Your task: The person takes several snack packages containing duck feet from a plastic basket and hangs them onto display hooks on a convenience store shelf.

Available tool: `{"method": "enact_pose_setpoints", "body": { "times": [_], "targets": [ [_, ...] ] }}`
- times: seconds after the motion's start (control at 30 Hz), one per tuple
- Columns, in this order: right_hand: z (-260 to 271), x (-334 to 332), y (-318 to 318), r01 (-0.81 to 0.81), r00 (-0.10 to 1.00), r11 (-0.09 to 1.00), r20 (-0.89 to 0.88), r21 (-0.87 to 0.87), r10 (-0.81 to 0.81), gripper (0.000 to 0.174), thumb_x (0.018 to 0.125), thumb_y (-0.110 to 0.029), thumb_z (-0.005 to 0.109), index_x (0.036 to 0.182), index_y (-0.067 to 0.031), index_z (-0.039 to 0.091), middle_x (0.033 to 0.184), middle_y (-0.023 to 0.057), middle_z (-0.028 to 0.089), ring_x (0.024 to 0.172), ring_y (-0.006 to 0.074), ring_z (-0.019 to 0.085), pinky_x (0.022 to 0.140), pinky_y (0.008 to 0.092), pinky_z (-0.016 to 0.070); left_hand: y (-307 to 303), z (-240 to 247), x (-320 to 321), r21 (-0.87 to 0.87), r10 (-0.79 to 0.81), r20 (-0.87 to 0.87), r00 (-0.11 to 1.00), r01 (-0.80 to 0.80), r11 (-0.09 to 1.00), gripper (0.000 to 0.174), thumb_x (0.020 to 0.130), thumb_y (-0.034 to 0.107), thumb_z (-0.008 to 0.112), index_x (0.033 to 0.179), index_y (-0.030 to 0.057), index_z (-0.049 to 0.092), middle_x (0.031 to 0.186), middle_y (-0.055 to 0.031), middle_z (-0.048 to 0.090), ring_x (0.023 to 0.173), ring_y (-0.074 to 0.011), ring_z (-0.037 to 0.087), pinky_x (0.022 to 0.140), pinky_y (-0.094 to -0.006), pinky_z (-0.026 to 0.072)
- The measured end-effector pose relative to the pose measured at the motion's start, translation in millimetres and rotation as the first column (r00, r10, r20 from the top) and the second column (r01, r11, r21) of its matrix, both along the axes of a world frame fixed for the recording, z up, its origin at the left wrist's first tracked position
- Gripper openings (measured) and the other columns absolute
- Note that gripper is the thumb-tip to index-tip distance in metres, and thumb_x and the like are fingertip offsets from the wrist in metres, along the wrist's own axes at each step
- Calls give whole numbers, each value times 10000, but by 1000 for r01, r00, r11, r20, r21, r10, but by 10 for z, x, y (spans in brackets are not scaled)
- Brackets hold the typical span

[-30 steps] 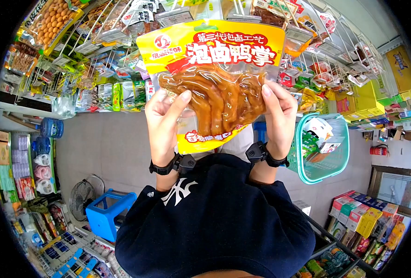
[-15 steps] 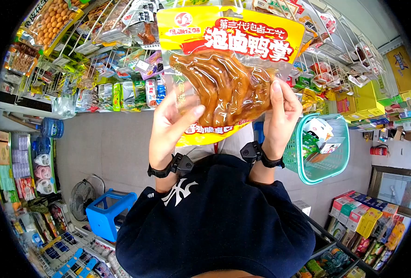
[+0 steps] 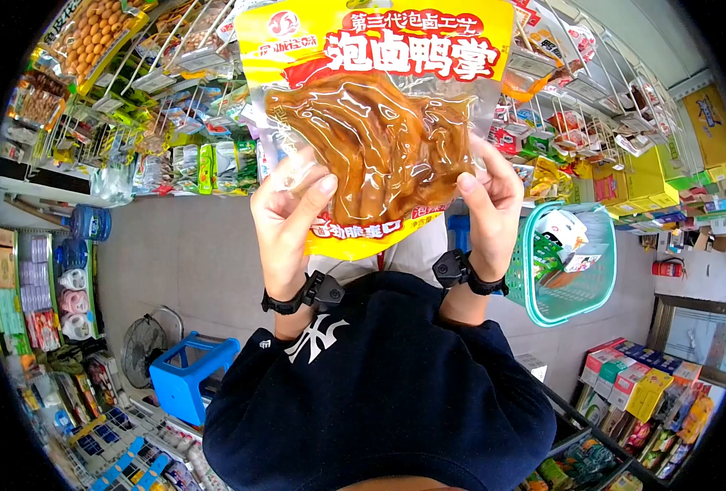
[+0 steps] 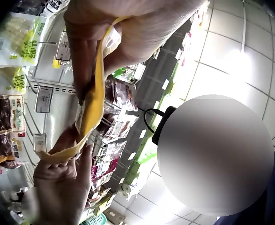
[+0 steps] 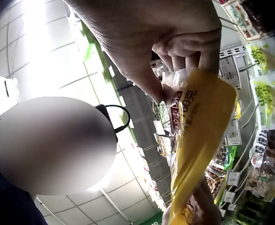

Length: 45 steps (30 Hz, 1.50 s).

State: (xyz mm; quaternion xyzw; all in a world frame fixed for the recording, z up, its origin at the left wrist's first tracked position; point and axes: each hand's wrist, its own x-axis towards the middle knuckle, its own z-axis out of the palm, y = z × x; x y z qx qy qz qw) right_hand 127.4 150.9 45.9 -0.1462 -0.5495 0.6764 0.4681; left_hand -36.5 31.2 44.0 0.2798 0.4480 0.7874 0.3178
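A yellow and clear vacuum bag of marinated duck feet (image 3: 379, 147) is held up in front of the chest, its printed front facing the head camera. My left hand (image 3: 285, 221) pinches its lower left side, thumb over the front and fingers behind. The lower right side is pinched in the same way by my right hand (image 3: 495, 196). Seen from the left wrist, the yellow bag (image 4: 94, 105) appears nearly edge-on between both hands. In the right wrist view, the bag's yellow bottom panel (image 5: 200, 126) shows below the right hand (image 5: 175, 37).
Wire hooks with packaged snacks (image 3: 191, 106) fill the wall rack ahead. A mint green shopping basket (image 3: 604, 278) holding several packets stands at the right. To the left are a blue stool (image 3: 187, 380) and a floor fan (image 3: 143, 348). Boxed goods (image 3: 624, 376) sit at lower right.
The bag swung up and right with a tilt, then came back left and more level, ending higher than at first. My left thumb, blurred mid-move, now presses the bag's front again.
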Motion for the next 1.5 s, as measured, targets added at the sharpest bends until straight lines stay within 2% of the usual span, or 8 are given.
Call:
{"method": "enact_pose_setpoints", "body": {
  "times": [0.37, 0.63, 0.87, 1.07, 1.13, 1.2, 1.27, 1.5],
  "targets": [
    [84, 15, -53, 14, 999, 1000, 47, -24, -13, 349, 774, 14, 571, 1106, 56, 469, 934, 107, 603, 828, 119, 573, 692, 202, 449, -38, 31, 24, 13, 30, -65, 997, -29, 999, 356, 736, -29, 617, 1075, -61, 512, 897, -99, 601, 818, -117, 556, 756, -228, 425],
    [2, 10, 11, 58, 985, 998, 162, 13, -59, 321, 792, -16, 563, 1099, 45, 491, 795, 38, 607, 596, -3, 470, 477, 125, 308, -45, 21, 29, -9, 67, -214, 974, -70, 997, 351, 749, -18, 606, 1081, -85, 512, 956, -132, 600, 872, -141, 561, 800, -251, 427],
    [-3, -34, 2, 139, 973, 989, 182, 45, -145, 335, 793, -19, 562, 1112, 52, 489, 828, 37, 605, 625, 2, 481, 501, 122, 328, -5, 49, 51, -12, 41, -238, 970, -46, 999, 344, 767, -18, 583, 1093, -92, 500, 987, -139, 591, 901, -143, 554, 821, -252, 418],
    [-86, -35, 6, 112, 991, 993, -70, -24, -113, 329, 760, -38, 597, 1069, 47, 521, 866, 55, 607, 714, 88, 539, 665, 205, 414, 20, 64, 75, 69, 22, -201, 979, -8, 998, 347, 780, -19, 563, 1109, -98, 482, 1013, -144, 582, 920, -152, 549, 836, -259, 407],
    [-110, -12, 44, -46, 997, 997, -66, 55, 49, 309, 740, -39, 609, 1031, 41, 542, 885, 68, 610, 766, 125, 558, 716, 233, 420, 16, 69, 85, 102, 16, -180, 984, 2, 995, 353, 782, -19, 561, 1114, -99, 475, 1020, -146, 578, 919, -154, 550, 830, -258, 410],
    [-13, 8, -20, -115, 991, 992, -70, -59, 111, 269, 711, -32, 635, 965, 37, 575, 854, 63, 621, 766, 108, 568, 702, 225, 427, 21, 55, 81, 101, 31, -188, 982, -12, 995, 353, 782, -17, 561, 1115, -99, 475, 1021, -146, 578, 919, -154, 549, 829, -258, 410],
    [-25, 31, -4, -170, 973, 981, 173, 91, 152, 218, 681, -25, 666, 885, 29, 610, 822, 53, 631, 743, 96, 577, 687, 225, 436, 27, 51, 76, 101, 46, -196, 979, -26, 995, 353, 783, -15, 562, 1115, -99, 475, 1022, -146, 577, 919, -154, 549, 828, -259, 411],
    [104, -59, -74, -167, 961, 983, 234, 81, 144, 227, 638, -6, 706, 845, 25, 619, 834, 58, 635, 761, 109, 588, 714, 241, 456, 30, 64, 73, 64, 8, -186, 983, 4, 998, 363, 785, -2, 570, 1121, -95, 471, 1025, -146, 576, 924, -149, 548, 828, -257, 413]
  ]
}}
